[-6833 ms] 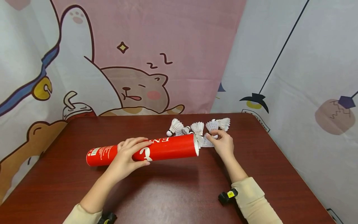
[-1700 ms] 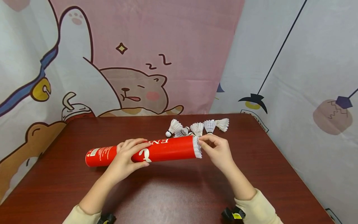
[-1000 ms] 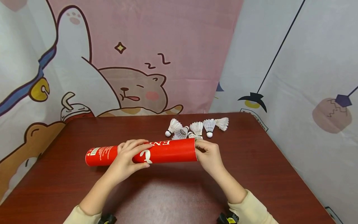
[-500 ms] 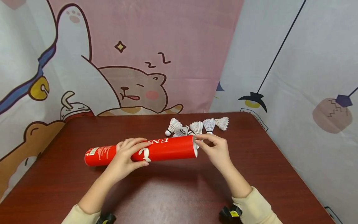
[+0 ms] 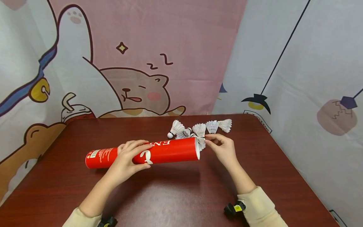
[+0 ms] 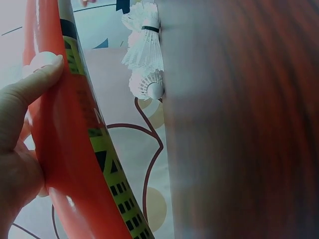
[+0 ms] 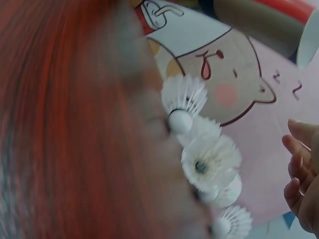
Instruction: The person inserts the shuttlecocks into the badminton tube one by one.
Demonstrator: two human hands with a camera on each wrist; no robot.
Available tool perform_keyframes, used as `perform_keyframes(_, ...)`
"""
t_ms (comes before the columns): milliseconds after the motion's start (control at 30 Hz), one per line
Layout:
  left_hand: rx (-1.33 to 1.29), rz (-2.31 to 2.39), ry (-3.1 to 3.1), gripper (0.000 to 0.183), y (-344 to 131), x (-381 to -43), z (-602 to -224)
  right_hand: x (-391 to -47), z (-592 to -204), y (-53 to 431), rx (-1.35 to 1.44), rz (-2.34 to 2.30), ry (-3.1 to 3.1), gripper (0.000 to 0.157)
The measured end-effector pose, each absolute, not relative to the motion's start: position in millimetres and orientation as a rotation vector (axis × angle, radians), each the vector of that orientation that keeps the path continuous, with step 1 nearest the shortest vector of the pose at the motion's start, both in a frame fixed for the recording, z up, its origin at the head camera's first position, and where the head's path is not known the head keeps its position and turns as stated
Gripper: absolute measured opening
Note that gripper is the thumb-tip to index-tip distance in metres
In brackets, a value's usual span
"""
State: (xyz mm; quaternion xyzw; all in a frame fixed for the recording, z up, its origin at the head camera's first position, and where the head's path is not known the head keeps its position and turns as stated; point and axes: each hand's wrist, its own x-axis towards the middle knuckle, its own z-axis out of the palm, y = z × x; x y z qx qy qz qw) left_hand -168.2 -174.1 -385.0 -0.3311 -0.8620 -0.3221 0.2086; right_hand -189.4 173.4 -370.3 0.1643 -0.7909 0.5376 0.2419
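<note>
My left hand point(image 5: 129, 159) grips a red shuttlecock tube point(image 5: 173, 151) around its middle, thumb on the near side. The tube is held tilted over the table, its open mouth point(image 5: 198, 148) facing right; what lies inside is hidden. Just right of that mouth is my right hand point(image 5: 225, 151), thumb and forefinger close together. In the right wrist view, the fingers point(image 7: 295, 167) of this hand are loosely bent with nothing in them. Nearest to it are a feather shuttlecock point(image 5: 202, 144), partly hidden behind the tube, and another shuttlecock point(image 5: 212, 127).
Several more white shuttlecocks lie in a cluster toward the table's back edge, among them one at its left end point(image 5: 176, 127) and one at its right end point(image 5: 225, 125). The brown table point(image 5: 175, 195) meets a printed cloth point(image 5: 198, 63) behind.
A white feather skirt showed at the tube's mouth, then my right fingers reached into the mouth and the skirt vanished inside. Now that hand has drawn back out to the right. The left hand stays put.
</note>
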Motion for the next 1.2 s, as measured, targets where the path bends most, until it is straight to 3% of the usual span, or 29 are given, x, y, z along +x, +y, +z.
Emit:
perform_keyframes(533, -0.926, -0.893, -2.399, 0.071, -173.8, -168.7, -383.6, -247.9, -448.0, 199.1, 0.339, 1.448, -2.331, 0.024)
perform_keyframes(1200, -0.919, -0.890, -2.405, 0.071, -174.3, -168.5, -385.6, -257.5, -460.7, 195.8, 0.177, 1.352, -2.346, 0.008)
